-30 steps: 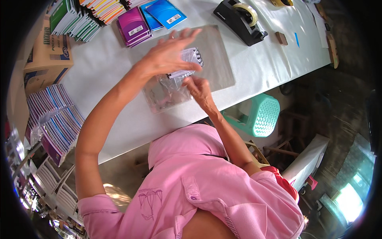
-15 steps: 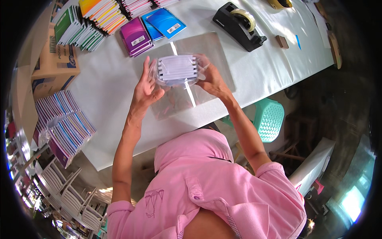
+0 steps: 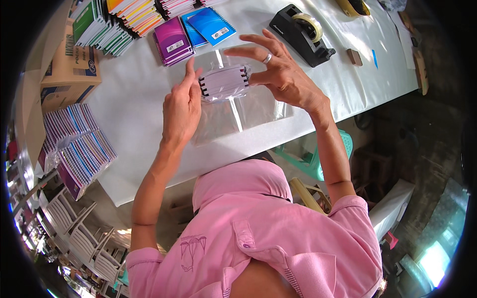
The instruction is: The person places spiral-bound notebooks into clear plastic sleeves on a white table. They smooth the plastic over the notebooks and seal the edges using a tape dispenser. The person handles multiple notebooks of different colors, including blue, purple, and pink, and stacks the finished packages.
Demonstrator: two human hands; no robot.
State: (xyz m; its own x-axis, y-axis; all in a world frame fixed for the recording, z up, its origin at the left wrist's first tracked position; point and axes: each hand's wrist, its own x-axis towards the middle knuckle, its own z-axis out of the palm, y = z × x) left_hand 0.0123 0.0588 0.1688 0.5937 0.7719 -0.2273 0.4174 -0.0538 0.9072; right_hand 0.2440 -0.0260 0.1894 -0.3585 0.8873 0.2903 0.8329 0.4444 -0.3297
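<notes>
A small stack of notebooks (image 3: pixel 223 83), page edges upward and dark bindings at both ends, sits in clear plastic wrap on the table. Against its left end rests my left hand (image 3: pixel 183 111), index finger stretched out; its other fingers are partly hidden. My right hand (image 3: pixel 285 74), a ring on one finger, hovers over the right end with fingers spread apart. Its thumb reaches the plastic at that end. Under the stack lies a clear plastic sheet (image 3: pixel 218 124).
Purple notebooks (image 3: pixel 169 37) and blue notebooks (image 3: pixel 211 25) lie beyond the stack. A black tape dispenser (image 3: pixel 298 37) stands far right near a small brown block (image 3: pixel 354 57). Bundled notebooks (image 3: pixel 87 154) and a cardboard box (image 3: pixel 69 74) are at left. A green stool (image 3: pixel 318 161) stands below the table edge.
My right hand has let go of the wrapped stack's right end and spread its fingers above it. My left hand has turned, showing its back, and come against the left end.
</notes>
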